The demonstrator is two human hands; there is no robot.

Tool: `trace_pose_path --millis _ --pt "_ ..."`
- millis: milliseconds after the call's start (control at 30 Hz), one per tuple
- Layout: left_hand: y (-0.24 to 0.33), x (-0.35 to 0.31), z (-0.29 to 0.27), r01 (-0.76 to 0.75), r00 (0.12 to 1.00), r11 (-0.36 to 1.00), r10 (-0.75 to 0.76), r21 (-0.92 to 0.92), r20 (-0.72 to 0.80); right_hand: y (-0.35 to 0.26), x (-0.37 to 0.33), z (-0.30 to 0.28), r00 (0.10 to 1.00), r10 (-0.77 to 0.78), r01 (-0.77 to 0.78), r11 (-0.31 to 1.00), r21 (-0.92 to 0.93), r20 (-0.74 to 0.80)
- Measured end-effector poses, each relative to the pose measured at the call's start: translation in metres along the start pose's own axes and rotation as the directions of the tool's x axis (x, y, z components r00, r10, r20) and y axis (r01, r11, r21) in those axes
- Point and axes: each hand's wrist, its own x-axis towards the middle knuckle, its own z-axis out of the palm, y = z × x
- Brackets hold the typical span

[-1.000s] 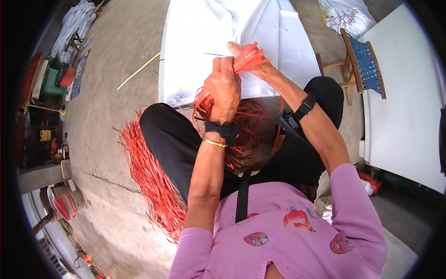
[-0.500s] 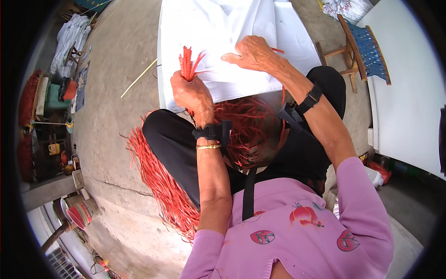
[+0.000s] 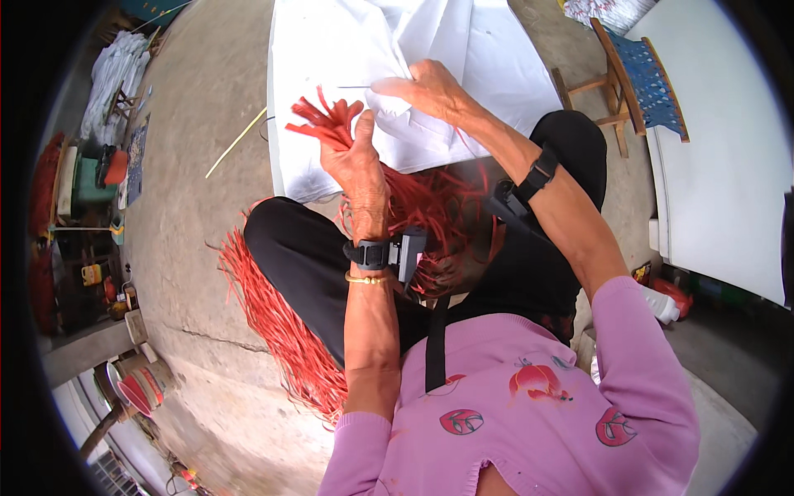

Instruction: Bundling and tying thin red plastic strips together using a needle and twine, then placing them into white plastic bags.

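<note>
One bundle of red strips [image 3: 327, 124] is gripped in the left hand [image 3: 357, 165], whose fingers are clamped around it so that the flat ends fan out above the fist, over the near edge of the white cloth [image 3: 331, 50]. That single cloth is spread on the concrete floor [image 3: 190, 248] and serves as the landmark here. The right hand [image 3: 426, 89] rests on the cloth just right of the bundle, its fingers pressed together on a fold of the fabric – a thin needle-like sliver [image 3: 354, 87] sticks out from the fingertips toward the bundle, though what it is cannot be told. Below the cloth, a tangled mass of red strips [image 3: 430, 215] lies in the lap, and a long sheaf of the same strips [image 3: 281, 331] trails on the floor beside the left leg. Two dark wrist bands are worn – one per forearm – and one gold bangle [image 3: 365, 279] sits under the left one. A single pale stick [image 3: 236, 142] lies on the floor just left of the cloth, and one wooden chair with a blue woven seat [image 3: 649, 78] stands to its right.
</note>
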Motion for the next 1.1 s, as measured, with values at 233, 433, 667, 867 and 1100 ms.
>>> trace_pose_path --millis 233,433,667,867,1100 --pt "-0.037 0.004 0.019 -0.103 0.982 0.847 0.171 0.522 -0.084 -0.020 -0.003 -0.006 0.996 -0.075 0.057 0.955 -0.290 -0.052" --pt "-0.068 0.028 0.008 -0.062 0.962 0.959 0.131 0.276 -0.239 -0.012 -0.010 -0.009 0.954 -0.293 0.207 0.797 -0.567 -0.063" --pt "-0.075 0.031 -0.004 0.148 0.922 0.969 -0.062 0.198 -0.382 -0.007 -0.015 -0.005 0.889 -0.457 0.365 0.666 -0.650 0.030" --pt "-0.042 0.027 0.004 0.016 0.937 0.975 0.063 0.221 -0.342 0.000 -0.011 -0.005 0.889 -0.428 0.409 0.586 -0.700 0.161" --pt "0.006 0.024 0.034 -0.259 0.966 0.872 0.238 0.417 0.102 -0.004 -0.004 -0.009 0.707 -0.697 0.601 0.504 -0.620 0.119"
